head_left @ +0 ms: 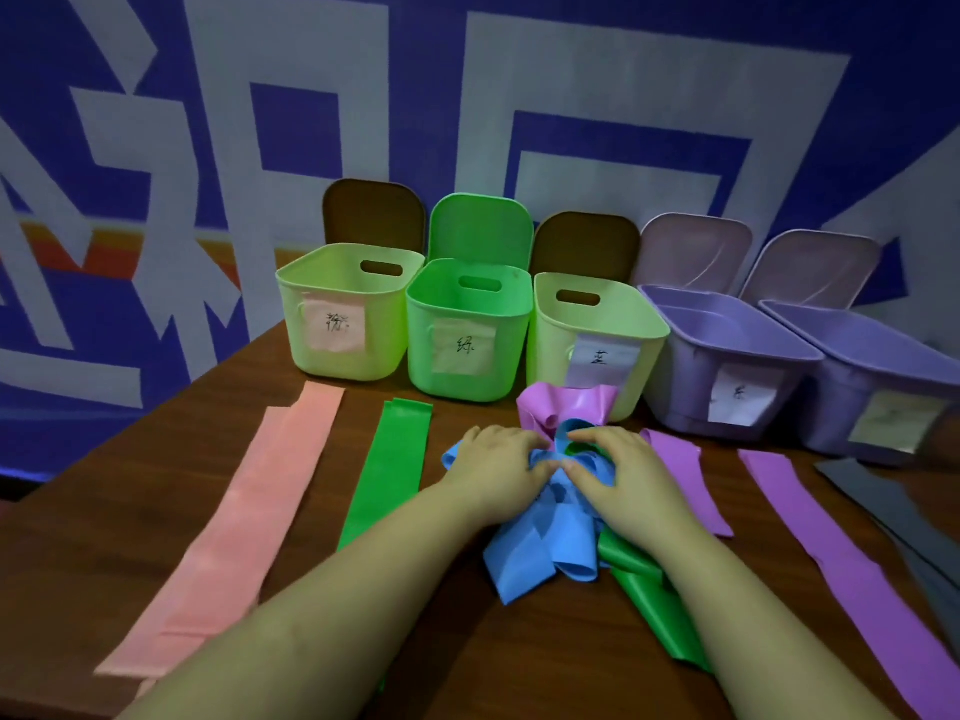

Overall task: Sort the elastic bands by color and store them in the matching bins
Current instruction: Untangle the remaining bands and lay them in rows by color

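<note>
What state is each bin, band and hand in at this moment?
Left hand: fingers curled into the tangle.
Right hand: fingers curled into the tangle.
Tangled bands: blue, green and purple, bunched together.
Pink bands: laid flat.
Green band: flat.
Purple band: flat.
Dark bands: flat.
Five bins: open, lids propped behind; no bands visible inside.

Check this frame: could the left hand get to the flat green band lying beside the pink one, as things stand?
Probably yes. The flat green band lies uncovered on the table, just left of the left hand, with nothing between them. But that hand is now gripping the blue band in the tangled pile, so it must let go first.
</note>
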{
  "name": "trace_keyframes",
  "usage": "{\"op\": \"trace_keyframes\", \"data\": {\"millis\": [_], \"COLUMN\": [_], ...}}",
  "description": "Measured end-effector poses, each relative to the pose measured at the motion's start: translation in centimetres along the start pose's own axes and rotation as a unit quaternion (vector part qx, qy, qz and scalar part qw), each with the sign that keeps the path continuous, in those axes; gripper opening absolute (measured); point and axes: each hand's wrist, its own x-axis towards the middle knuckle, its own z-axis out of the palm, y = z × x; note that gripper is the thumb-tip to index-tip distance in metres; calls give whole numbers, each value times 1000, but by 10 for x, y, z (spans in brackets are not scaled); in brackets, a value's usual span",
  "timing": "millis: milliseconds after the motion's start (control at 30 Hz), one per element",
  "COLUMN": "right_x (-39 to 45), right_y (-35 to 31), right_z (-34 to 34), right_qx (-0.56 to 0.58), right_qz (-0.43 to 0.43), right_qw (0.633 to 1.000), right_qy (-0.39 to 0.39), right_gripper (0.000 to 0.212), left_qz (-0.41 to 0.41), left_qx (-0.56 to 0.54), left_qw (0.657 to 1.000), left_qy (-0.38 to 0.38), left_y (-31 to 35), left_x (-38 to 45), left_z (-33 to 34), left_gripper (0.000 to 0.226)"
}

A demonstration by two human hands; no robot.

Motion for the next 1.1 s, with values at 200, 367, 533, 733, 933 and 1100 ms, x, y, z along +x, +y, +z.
{"op": "trace_keyframes", "data": {"millis": [200,367,533,733,933,1100], "right_x": [2,-2,-3,0,-7,-14], "right_y": [18,24,29,36,14,-8], "right_z": [2,-1,-15,-33,-32,-26], "right_qx": [44,64,121,251,267,247], "right_qz": [23,43,81,112,7,-114], "right_qw": [998,994,989,944,953,958], "right_qy": [-39,-80,11,182,145,92], "right_gripper": [40,40,19,10,15,17], "left_qz": [3,12,-8,-82,71,190], "left_qx": [-7,-25,-30,-31,-139,-124], "left_qw": [1000,1000,999,992,973,960], "left_qy": [-6,1,31,85,167,163], "left_y": [-13,-19,-22,-25,-6,0], "left_x": [-1,0,0,-2,-11,-10], "left_z": [10,6,2,-5,-9,-1], "left_gripper": [40,37,26,44,64,40]}}
